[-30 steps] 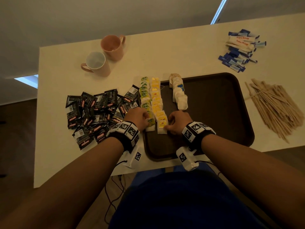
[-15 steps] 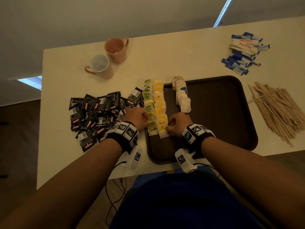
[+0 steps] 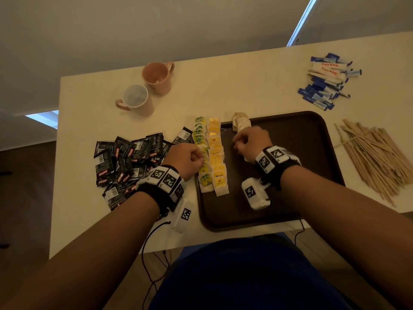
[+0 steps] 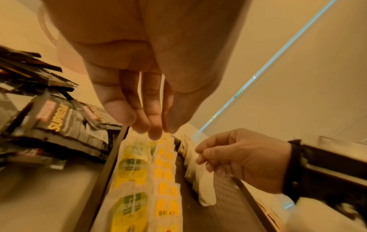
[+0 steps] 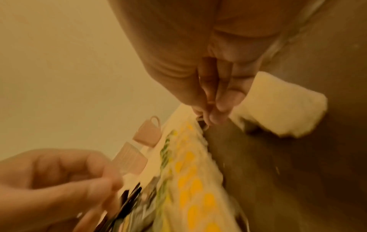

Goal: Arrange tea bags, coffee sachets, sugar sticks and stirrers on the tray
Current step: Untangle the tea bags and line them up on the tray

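Dark brown tray [image 3: 312,139]; green-labelled tea bags [image 3: 201,139] beside yellow-labelled ones [image 3: 215,151]; black coffee sachets [image 3: 125,157] with red lettering; blue-and-white sugar sticks [image 3: 326,81]; pale wooden stirrers [image 3: 375,157]; two pink mugs [image 3: 156,77].

Perhaps office pantry (mugs [image 3: 146,90], sachets [image 3: 125,159])

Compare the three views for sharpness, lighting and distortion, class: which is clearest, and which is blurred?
Head view: dim and warm-toned but sharpest, print on the coffee sachets legible, table edge bowed by the wide lens. Left wrist view: orange cast, green-label tea bags readable, left hand looming large. Right wrist view: motion-blurred throughout, the yellow-label tea bags smeared.
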